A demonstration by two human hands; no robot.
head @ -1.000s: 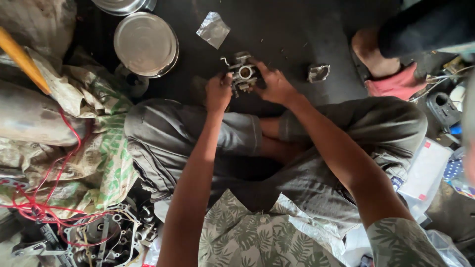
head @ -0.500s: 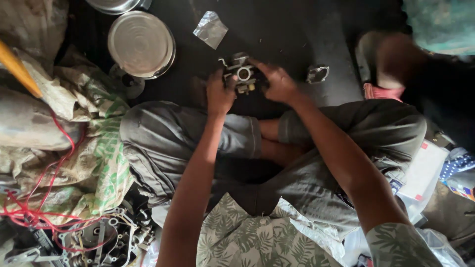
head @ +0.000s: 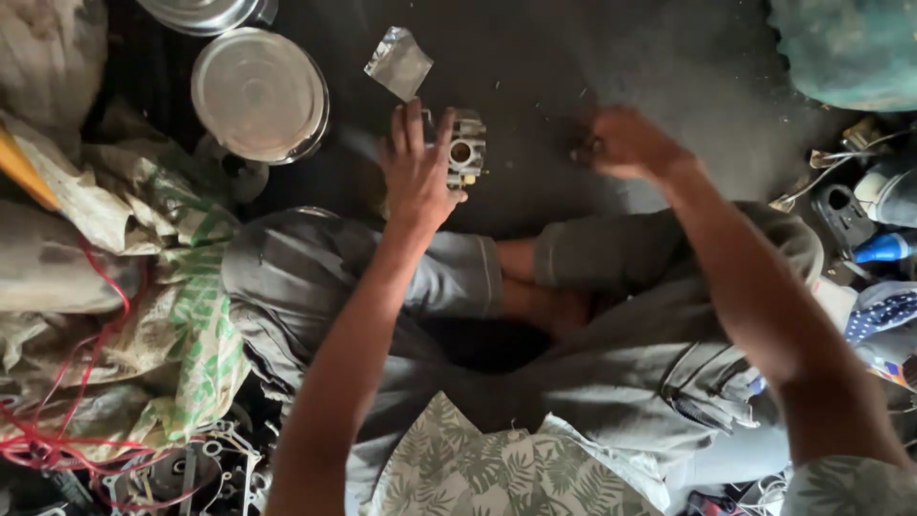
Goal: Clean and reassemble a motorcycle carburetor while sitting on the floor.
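**Cast metal part held over a dark floor**

A small cast-metal engine part (head: 465, 148), silvery and blocky with a round bore in its face and small brass-coloured fittings, is gripped by the left hand (head: 417, 172). The fingers are wrapped around its left side, the thumb being pressed beneath it, so that the part is kept just above the dark, gritty floor (head: 669, 57) in front of the crossed legs.

To the right of the part, well apart from it, the right hand (head: 626, 143) is seen blurred; its fingers appear curled inward into a loose fist, but whether anything is held inside cannot be told.

Just beyond the part, a small crumpled clear plastic bag (head: 398, 62) is laid flat on the floor. Further left of the part, a round, shallow steel lid (head: 260, 94) with a smooth, dull sheen is set down (a second rounded steel rim is partly cut off by the top edge). Left of and below the part, coarse woven sacks (head: 181, 315) with green print are heaped in soft folds, and red wire (head: 57, 449) is looped over them. Far right of the part, assorted tools (head: 841, 205) are scattered.
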